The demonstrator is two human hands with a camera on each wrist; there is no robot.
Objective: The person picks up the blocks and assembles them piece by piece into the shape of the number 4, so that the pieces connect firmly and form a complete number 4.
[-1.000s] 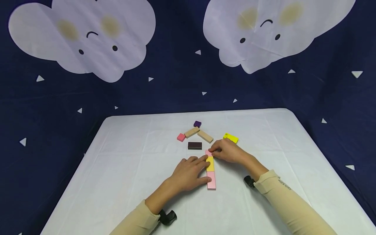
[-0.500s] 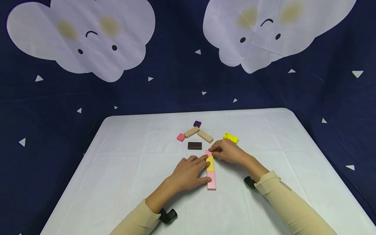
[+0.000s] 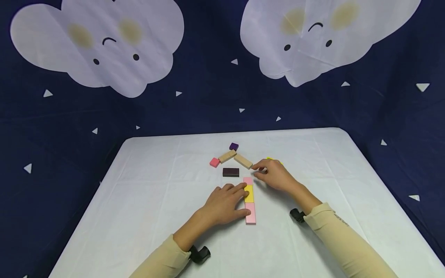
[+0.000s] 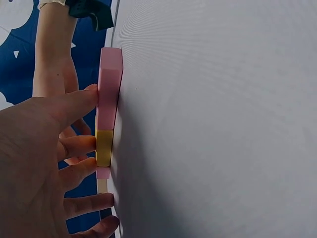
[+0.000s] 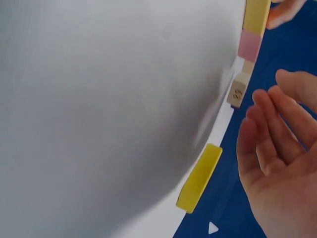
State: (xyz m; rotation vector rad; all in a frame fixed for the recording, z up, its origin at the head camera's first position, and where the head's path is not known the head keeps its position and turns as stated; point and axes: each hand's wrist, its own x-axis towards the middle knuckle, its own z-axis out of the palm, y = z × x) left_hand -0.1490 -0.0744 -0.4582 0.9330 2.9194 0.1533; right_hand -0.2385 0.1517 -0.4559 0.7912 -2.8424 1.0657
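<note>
A straight row of blocks lies on the table: a long pink block (image 3: 250,219), a yellow block (image 3: 249,199) and a short pink block (image 3: 248,180) at the far end. From the left, my left hand (image 3: 222,205) touches the row, thumb on the long pink block and fingertips on the yellow one. Beyond the far end, my right hand (image 3: 275,174) has its fingers apart with nothing between them. Its index fingertip is right at the near end of a plain wooden block (image 3: 243,161). Digits show on that block's end (image 5: 237,93) in the right wrist view.
A second wooden block (image 3: 227,156) angles away to the left. Near it are a red-pink block (image 3: 214,162), a purple block (image 3: 234,146) and a dark brown block (image 3: 231,172). A bright yellow block (image 5: 200,177) lies partly hidden behind my right hand in the head view.
My right hand has let go of the short pink block and moved right and away, towards the wooden block. My left hand and the row have stayed put.
</note>
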